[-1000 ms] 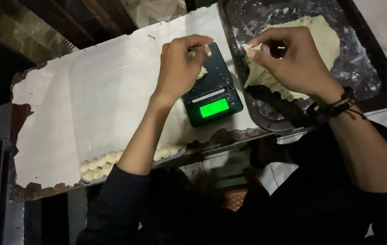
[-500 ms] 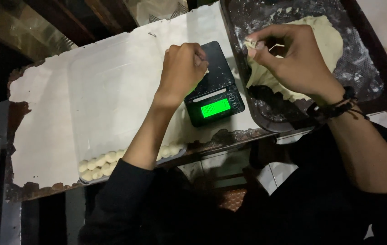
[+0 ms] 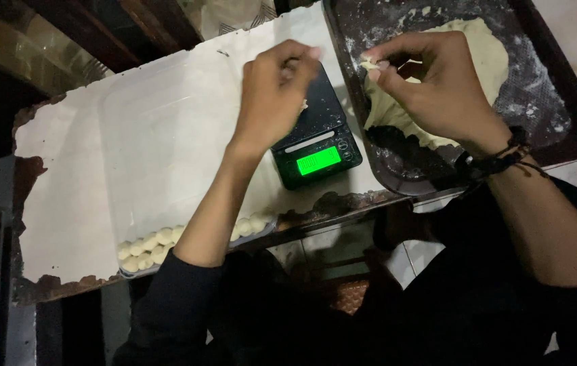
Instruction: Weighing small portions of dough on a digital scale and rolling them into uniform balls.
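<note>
portioning step, i judge: right hand (image 3: 437, 85) pinches soft pale dough sheet (image 3: 485, 54) upper right; left hand (image 3: 276, 91) curls shut over black digital scale (image 3: 315, 139), contents hidden; weighing the pinch likely follows.

White tray (image 3: 166, 129) bare; dough balls (image 3: 146, 245) line its near edge.
</note>
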